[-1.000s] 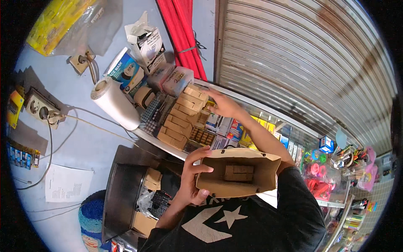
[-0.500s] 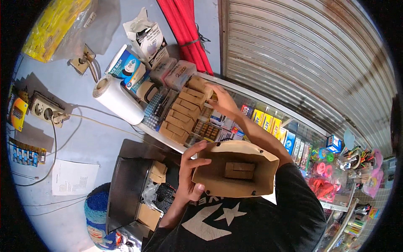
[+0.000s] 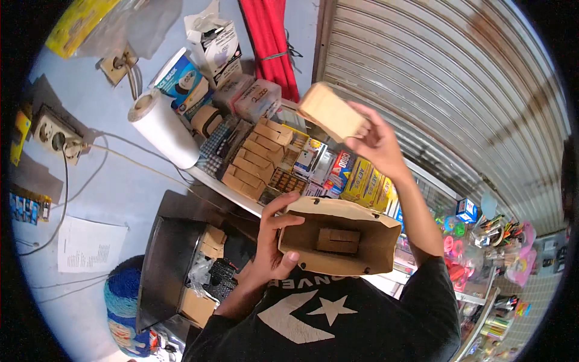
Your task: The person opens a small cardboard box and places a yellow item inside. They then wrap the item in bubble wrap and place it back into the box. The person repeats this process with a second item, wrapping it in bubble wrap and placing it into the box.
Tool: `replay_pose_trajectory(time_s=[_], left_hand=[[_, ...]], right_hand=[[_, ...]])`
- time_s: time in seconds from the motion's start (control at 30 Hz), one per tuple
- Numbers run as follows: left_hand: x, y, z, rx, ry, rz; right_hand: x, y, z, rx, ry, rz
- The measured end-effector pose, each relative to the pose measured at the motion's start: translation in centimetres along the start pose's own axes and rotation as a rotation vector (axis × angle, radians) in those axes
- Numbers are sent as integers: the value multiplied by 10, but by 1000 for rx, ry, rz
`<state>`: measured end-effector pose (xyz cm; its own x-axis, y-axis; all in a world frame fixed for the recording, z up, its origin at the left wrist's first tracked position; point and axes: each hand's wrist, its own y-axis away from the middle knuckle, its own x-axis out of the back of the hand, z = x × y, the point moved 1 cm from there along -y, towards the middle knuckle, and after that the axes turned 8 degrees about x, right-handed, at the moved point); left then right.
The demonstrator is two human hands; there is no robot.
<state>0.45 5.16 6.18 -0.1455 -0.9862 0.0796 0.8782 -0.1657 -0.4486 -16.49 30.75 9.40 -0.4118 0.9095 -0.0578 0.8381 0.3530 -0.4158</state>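
My left hand (image 3: pixel 272 244) grips the left side of an open brown paper bag (image 3: pixel 381 247), its fingers over the rim and its thumb along the near edge. One small brown cardboard box (image 3: pixel 338 240) lies at the bottom of the bag. Up over the far side of the counter, my right hand (image 3: pixel 379 145) holds another brown cardboard box (image 3: pixel 330 113) by its right end, tilted and clear of the things below. Several similar brown boxes (image 3: pixel 250 164) stand in a row on the glass counter (image 3: pixel 218 189), left of the bag.
Left of the row are a white roll (image 3: pixel 163 130), a blue mask box (image 3: pixel 181 78) and clear plastic tubs (image 3: pixel 258 99). Yellow boxes (image 3: pixel 365 184) sit right of the row. Beyond the counter rises a metal shutter (image 3: pixel 434 78). A black open case (image 3: pixel 172 265) stands lower left.
My right hand has taken a brown box from the far end of the row and lifted it up and to the right. My left hand keeps hold of the paper bag.
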Motion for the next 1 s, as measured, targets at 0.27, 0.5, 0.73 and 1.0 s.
replay_pose_trajectory(time_s=[0.27, 0.5, 0.73, 1.0], left_hand=[[-2, -6, 0, -35, 0, 6], [2, -5, -4, -37, -17, -14], [4, -2, -4, -61, -59, -25], [5, -1, -3, -53, -52, -23]], right_hand=[[8, 44, -132, 60, 357, -311], [-39, 67, -192, 3, 795, -715], [-88, 56, -165, -123, 1056, -1044], [-93, 53, -126, -255, 1047, -1187]])
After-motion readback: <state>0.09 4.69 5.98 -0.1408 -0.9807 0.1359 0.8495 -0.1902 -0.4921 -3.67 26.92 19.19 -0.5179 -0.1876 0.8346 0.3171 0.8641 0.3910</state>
